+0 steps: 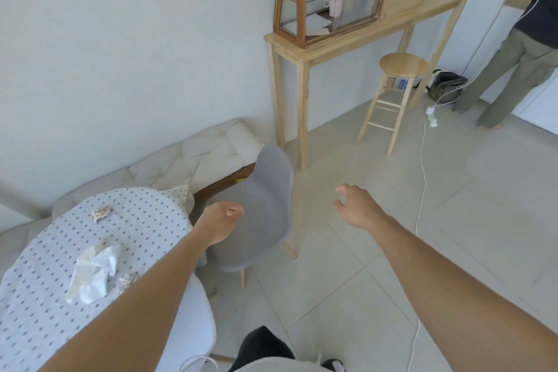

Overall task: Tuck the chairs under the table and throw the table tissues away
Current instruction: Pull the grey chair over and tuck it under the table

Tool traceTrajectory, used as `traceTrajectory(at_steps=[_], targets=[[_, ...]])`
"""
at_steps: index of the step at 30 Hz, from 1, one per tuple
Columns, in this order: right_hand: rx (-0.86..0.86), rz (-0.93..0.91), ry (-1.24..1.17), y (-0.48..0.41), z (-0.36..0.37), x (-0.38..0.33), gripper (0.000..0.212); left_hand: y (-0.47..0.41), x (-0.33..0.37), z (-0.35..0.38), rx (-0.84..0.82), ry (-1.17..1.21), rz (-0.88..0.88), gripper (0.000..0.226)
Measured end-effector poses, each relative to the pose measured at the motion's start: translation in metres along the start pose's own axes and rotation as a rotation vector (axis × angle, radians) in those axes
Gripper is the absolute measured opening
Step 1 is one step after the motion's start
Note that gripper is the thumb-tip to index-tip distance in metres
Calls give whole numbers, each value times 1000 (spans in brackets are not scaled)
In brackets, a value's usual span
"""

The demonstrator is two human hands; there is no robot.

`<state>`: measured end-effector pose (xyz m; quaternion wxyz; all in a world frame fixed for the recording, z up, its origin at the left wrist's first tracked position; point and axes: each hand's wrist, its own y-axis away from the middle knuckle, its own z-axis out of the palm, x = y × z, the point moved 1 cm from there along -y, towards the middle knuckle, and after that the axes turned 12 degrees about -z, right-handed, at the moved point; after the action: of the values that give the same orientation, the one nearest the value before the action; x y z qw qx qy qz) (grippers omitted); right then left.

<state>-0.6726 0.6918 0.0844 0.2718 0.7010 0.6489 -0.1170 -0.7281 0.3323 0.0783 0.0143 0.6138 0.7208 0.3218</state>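
- Bare left hand [222,225], empty and loosely curled, reaches toward the grey moulded plastic chair [268,211], likely to tuck it.
- Bare right hand [357,205] hovers with fingers spread.
- Crumpled white tissues [93,273] wait on the dotted tablecloth [45,296].

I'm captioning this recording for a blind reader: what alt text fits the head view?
Both bare hands reach toward a grey chair beside a table in a dotted cloth: the left hand is in front of its seat, the right hand open over the floor. Crumpled tissues lie on the table; a white chair stands nearer.
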Motion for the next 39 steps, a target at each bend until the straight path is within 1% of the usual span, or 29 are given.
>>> traceTrajectory(at_steps=[2, 9, 14, 22, 27, 34, 39], targets=[[-16, -18, -13, -15, -3, 8, 51, -7, 6, 6, -10, 10, -23, 39], [-85, -72, -21, -78, -4, 19, 50, -54, 23, 20, -42, 47, -78, 49], [-133, -114, 6, -137, -5, 21, 49, -113, 53, 28, -80, 133, -107, 53], [-295, -174, 100, -255, -21, 9, 50, -219, 99, 25, -184, 286, -182, 55], [-370, -224, 162, -332, -16, -11, 50, -271, 116, 14, -228, 300, -212, 57], [-531, -377, 249, -410, 7, -42, 50, -299, 122, 22, -229, 445, -304, 52], [-701, -548, 358, -459, 30, -56, 50, -306, 120, 38, -184, 534, -413, 53]])
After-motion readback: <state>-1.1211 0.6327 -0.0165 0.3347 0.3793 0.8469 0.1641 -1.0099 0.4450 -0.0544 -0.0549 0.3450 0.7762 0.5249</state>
